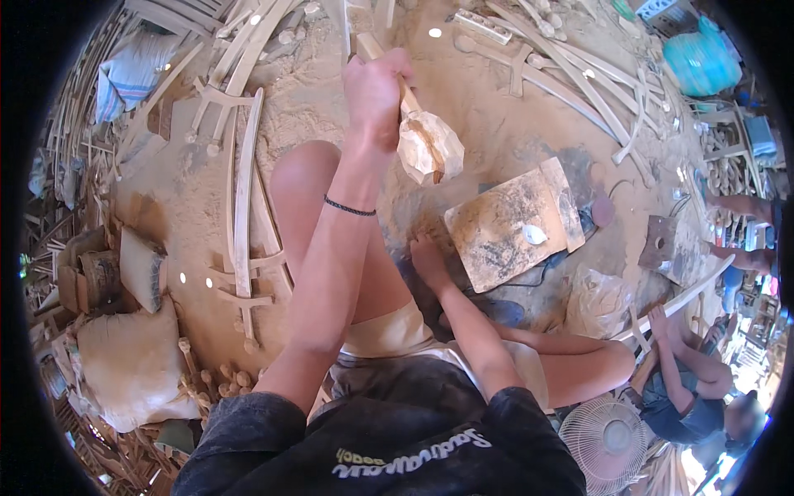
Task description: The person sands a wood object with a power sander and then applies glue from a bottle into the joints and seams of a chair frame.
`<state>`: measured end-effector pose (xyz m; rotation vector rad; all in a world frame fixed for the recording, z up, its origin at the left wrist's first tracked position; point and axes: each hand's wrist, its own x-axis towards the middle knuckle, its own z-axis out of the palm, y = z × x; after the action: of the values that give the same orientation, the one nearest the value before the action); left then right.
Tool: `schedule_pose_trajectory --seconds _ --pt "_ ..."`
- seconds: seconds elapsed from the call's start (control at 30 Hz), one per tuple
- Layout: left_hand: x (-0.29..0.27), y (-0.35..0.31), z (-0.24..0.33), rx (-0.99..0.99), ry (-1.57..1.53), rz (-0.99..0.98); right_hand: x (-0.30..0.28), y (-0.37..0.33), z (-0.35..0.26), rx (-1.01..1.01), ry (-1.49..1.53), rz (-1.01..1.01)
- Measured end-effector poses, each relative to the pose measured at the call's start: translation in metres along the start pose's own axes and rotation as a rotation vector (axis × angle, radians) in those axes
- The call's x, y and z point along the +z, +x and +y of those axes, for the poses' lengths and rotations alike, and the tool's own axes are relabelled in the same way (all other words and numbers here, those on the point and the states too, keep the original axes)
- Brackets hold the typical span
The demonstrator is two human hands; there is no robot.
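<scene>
My left hand (376, 89) is wrapped round the pale shaft of a carved wooden piece (431, 147), raised in front of me. A bulky, faceted knob with a brown streak forms its near end, and the far end runs out past the top edge. It looks like a sword hilt. Down by the ground, my right hand (428, 260) is closed beside the left edge of a stained wooden board (500, 227); its fingers are partly hidden and what they hold cannot be made out. A small white object (534, 234) lies on that board.
Wooden swords (242, 198) lie on the dusty floor at left, with more (571, 99) at far right. Sacks (132, 364) stand at left. A fan (608, 438) and a seated person (691, 388) are at near right. A plastic bag (600, 302) lies past the board.
</scene>
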<state>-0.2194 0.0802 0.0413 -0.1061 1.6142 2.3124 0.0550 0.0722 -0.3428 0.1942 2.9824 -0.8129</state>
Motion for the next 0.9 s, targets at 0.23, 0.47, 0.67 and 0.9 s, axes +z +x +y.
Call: schedule_pose_trajectory --seconds 0.23,0.47,0.67,0.9 --pt "-0.001 -0.007 -0.008 0.064 0.065 0.003 -0.225 0.009 -0.096 0.595 0.852 0.493" --pt "0.013 -0.011 -0.017 0.129 0.181 -0.021 -0.404 0.014 -0.161 -0.114 0.194 1.038" --pt "0.022 -0.023 -0.018 0.168 0.28 -0.073 -0.383 0.008 -0.144 -0.107 0.071 0.977" --pt "0.025 -0.023 -0.022 0.191 0.321 -0.053 -0.377 0.009 -0.14 -0.098 -0.321 0.548"
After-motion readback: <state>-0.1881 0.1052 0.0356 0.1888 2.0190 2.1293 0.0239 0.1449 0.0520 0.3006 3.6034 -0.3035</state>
